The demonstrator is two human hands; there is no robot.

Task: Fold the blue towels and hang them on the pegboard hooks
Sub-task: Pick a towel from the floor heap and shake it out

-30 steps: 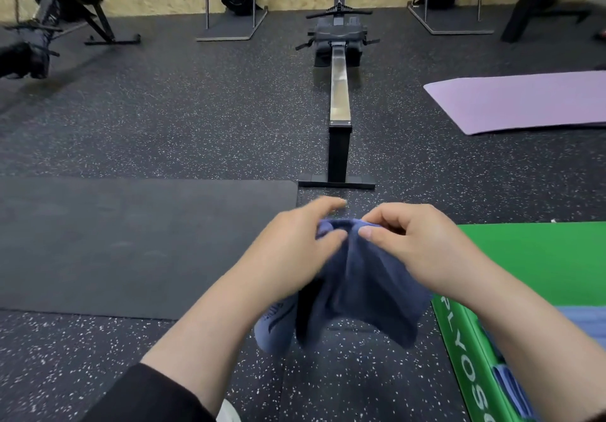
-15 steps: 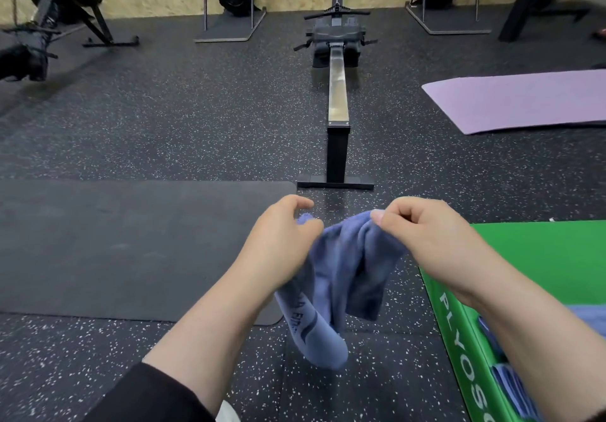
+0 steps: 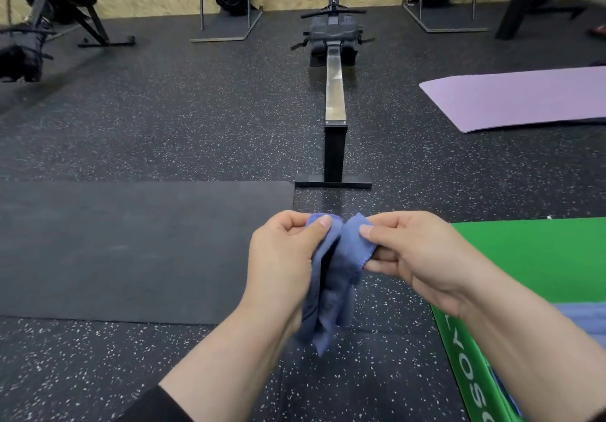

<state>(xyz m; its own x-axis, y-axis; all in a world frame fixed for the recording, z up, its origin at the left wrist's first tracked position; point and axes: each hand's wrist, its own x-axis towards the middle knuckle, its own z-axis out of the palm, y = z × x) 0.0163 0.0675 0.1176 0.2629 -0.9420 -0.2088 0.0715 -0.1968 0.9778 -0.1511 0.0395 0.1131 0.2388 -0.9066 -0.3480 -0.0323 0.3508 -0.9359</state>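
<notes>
Now my left hand [image 3: 282,254] and right hand [image 3: 419,257] each pinch the blue towel [image 3: 334,283] at mid-frame, cloth drooping between.

Both hands, left [image 3: 282,257] and right [image 3: 416,257], pinch a hanging blue towel [image 3: 334,290] above the speckled floor [image 3: 164,119].

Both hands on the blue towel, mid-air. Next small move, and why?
Probably draw the hands apart to spread it flat: the left hand and right hand each pinch a top corner of the blue towel, nearly touching, so it hangs bunched and cannot be folded yet.
</notes>
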